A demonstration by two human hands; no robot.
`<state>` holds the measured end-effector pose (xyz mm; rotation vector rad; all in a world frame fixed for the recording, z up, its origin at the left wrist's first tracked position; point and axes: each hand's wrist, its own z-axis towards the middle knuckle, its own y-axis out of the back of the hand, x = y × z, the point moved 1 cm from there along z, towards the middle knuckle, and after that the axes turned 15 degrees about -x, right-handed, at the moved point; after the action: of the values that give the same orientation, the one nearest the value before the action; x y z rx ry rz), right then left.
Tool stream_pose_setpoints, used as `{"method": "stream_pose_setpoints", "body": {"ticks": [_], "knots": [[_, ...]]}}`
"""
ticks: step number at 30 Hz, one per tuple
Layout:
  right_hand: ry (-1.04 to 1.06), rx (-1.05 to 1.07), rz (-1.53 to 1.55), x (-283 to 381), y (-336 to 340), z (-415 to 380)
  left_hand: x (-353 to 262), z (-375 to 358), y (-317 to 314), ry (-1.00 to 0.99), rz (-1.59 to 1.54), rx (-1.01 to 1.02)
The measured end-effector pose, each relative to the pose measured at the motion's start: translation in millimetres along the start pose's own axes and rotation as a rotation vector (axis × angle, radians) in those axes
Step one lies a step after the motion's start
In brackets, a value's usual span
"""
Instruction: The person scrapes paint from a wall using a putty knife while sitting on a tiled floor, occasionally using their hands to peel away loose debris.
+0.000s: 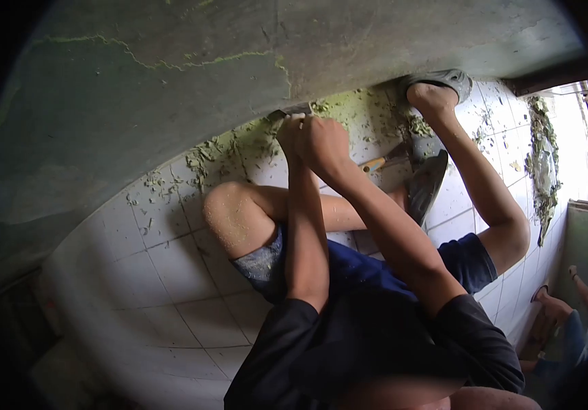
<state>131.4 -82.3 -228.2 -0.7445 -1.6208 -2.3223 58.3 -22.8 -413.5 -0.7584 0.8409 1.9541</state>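
With fingers curled tight, the left hand [288, 137] and right hand [327, 145] grip a mostly hidden flat grey tool [299, 108] at the mottled grey-green wall's foot [191, 133], probably paired for firmer pressure.

A dull grey-green wall [130, 130] fills the upper part of the view, with a jagged yellow-green line [171, 66] running across its patchy surface. Pale square tiles [161, 311] with dark joints cover the floor, shaded toward the left and glaring where strong light [576, 137] falls at the right. Beyond, a dark wooden beam [559, 76] meets the wall near a bright opening.
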Motion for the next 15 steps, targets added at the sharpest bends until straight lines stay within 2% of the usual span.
{"method": "stream_pose_setpoints", "body": {"ticks": [1, 2, 4, 6, 8, 10, 15], "knots": [[-0.001, -0.048, 0.021, 3.7, 11.0, 0.5, -26.4, 18.0, 6.0, -0.303, 0.072, -0.122], [-0.012, -0.084, 0.036, 6.4, 22.2, -2.3, -45.6, 27.8, 13.2, -0.298, 0.070, -0.120], [-0.062, -0.052, 0.010, 5.0, 22.9, -3.6, -63.9, 28.9, 19.9, -0.132, 0.005, 0.033], [-0.039, -0.001, -0.029, -3.1, 9.0, 3.0, -50.3, 14.6, 11.1, -0.155, -0.064, -0.002], [-0.033, -0.042, -0.001, 1.3, 12.1, 2.2, -40.2, 18.2, 9.1, -0.158, 0.117, -0.009], [-0.033, -0.048, 0.015, 4.0, 9.9, -4.1, -40.1, 15.5, 23.5, -0.092, 0.061, 0.011], [0.057, 0.070, 0.052, 11.2, -3.4, -1.4, -27.3, 13.9, 35.3, 0.053, 0.213, 0.083]]}}
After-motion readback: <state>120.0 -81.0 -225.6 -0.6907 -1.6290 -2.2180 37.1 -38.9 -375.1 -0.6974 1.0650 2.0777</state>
